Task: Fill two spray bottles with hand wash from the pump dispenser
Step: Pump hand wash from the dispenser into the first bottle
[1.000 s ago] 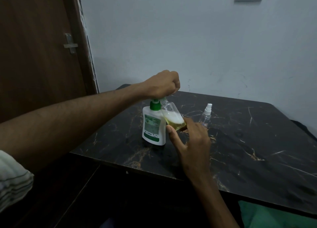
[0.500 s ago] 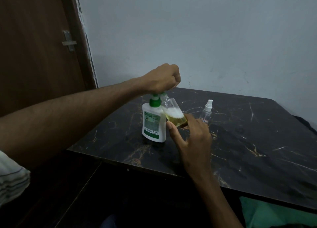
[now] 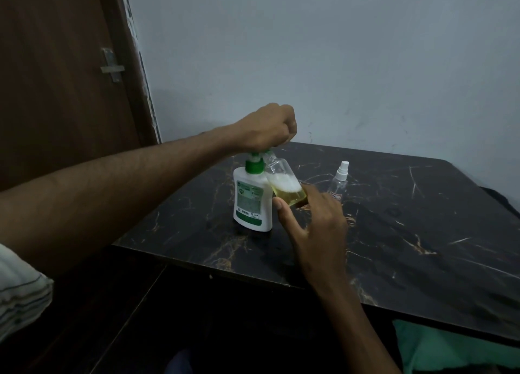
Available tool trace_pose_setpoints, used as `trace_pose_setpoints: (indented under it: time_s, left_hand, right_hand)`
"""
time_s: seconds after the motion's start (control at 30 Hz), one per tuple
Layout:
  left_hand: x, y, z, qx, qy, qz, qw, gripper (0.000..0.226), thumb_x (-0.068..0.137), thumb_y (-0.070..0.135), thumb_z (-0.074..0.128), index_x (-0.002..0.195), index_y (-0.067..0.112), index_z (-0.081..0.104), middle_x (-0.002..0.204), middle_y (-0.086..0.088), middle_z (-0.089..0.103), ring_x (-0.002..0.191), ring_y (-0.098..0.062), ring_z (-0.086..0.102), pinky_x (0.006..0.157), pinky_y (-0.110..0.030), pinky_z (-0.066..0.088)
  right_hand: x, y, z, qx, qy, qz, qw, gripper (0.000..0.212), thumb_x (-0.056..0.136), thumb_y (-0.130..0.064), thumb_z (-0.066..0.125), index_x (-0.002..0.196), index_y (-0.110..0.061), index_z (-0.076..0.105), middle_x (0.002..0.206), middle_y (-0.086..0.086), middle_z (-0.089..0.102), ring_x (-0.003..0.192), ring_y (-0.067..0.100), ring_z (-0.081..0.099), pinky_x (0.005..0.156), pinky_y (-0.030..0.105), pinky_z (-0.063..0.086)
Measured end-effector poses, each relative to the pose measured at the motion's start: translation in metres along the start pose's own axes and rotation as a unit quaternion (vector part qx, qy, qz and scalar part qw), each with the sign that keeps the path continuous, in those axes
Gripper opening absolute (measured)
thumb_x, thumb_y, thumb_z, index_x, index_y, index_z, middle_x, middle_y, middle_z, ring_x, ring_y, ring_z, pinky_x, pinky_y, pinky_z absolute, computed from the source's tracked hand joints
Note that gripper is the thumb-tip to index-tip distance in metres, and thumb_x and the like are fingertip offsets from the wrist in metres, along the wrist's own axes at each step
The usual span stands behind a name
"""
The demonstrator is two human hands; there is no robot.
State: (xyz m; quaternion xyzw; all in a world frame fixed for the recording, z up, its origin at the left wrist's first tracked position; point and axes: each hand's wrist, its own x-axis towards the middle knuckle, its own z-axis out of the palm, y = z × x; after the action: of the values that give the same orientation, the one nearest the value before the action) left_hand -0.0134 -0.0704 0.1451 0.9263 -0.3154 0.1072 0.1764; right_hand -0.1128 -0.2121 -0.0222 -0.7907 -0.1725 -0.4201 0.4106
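We've got the left hand [image 3: 267,127] fisted over the pump dispenser [image 3: 251,199] on the bench [image 3: 394,233], right hand [image 3: 315,221] gripping the tilted, part-filled spray bottle [image 3: 284,185] against it; second spray bottle [image 3: 340,183] stands nearby.

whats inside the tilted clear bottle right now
The tilted clear bottle holds yellowish liquid in its lower part with white foam on top. Its base is hidden by the right hand, and its mouth by the left hand.

Capped bottle [image 3: 339,183] right of dispenser [image 3: 251,202].
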Motion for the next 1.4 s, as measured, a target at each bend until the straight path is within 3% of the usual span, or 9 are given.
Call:
trace_pose_setpoints:
  time_s: [0.17,0.3,0.47,0.63,1.4]
  left_hand:
    - [-0.0024,-0.0013,0.0038,0.001,-0.002,-0.023,1.0,0.008,0.051,0.013,0.041,0.045,0.018,0.038,0.038,0.009,0.043,0.044,-0.008,0.034,0.062,-0.03,0.035]
    - [-0.0014,0.0015,-0.0002,-0.001,0.003,-0.003,1.0,0.007,0.048,0.013,0.041,0.045,0.017,0.036,0.045,0.002,0.034,0.05,-0.018,0.03,0.061,-0.036,0.033]
    - [-0.002,-0.0008,0.0043,0.001,0.01,-0.006,1.0,0.008,0.049,0.013,0.041,0.046,0.018,0.035,0.042,0.006,0.032,0.049,-0.016,0.029,0.061,-0.036,0.033]
    - [-0.0004,-0.0015,0.0008,0.002,0.012,-0.006,1.0,0.006,0.048,0.013,0.041,0.045,0.016,0.036,0.045,0.001,0.034,0.051,-0.02,0.031,0.061,-0.036,0.034]
    - [-0.0016,0.0017,-0.001,-0.001,0.003,0.001,1.0,0.006,0.048,0.012,0.041,0.045,0.016,0.037,0.045,0.0,0.033,0.05,-0.018,0.031,0.06,-0.037,0.032]
  right_hand:
    - [-0.0006,-0.0003,0.0001,0.001,-0.005,-0.003,1.0,0.047,0.096,-0.06,0.054,0.117,-0.019,0.065,0.1,-0.019,0.048,0.092,0.0,0.042,0.08,0.031,0.045]
    - [-0.0007,-0.0003,-0.0003,0.001,-0.003,0.0,1.0,0.046,0.096,-0.06,0.056,0.117,-0.02,0.065,0.1,-0.019,0.049,0.092,0.001,0.044,0.081,0.03,0.045]
    - [-0.0007,0.0015,0.0013,-0.007,-0.009,-0.003,1.0,0.043,0.096,-0.059,0.056,0.115,-0.021,0.064,0.1,-0.02,0.048,0.092,-0.001,0.042,0.08,0.032,0.047]
    - [-0.0019,0.0014,-0.0005,-0.011,-0.024,0.016,1.0,0.053,0.095,-0.065,0.051,0.12,-0.02,0.065,0.102,-0.013,0.057,0.096,0.009,0.049,0.079,0.029,0.043]
    - [-0.0007,-0.0031,-0.0034,-0.006,-0.016,0.011,1.0,0.046,0.095,-0.061,0.054,0.114,-0.021,0.065,0.097,-0.018,0.049,0.091,0.007,0.047,0.077,0.028,0.041]
